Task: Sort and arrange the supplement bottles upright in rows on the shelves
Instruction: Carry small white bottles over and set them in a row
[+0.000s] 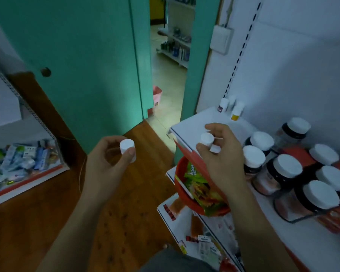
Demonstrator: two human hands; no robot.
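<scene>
Our left grip [108, 154] and right grip [220, 152] each pinched a small white-capped plastic bottle [127, 147]; we judged setting them upright singly on the white shelf [194, 120] safest.

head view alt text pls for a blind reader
The left hand grips a small white bottle over the wooden floor; the right hand pinches a second bottle at the front edge of a white shelf. Dark jars stand clustered to the right.
</scene>
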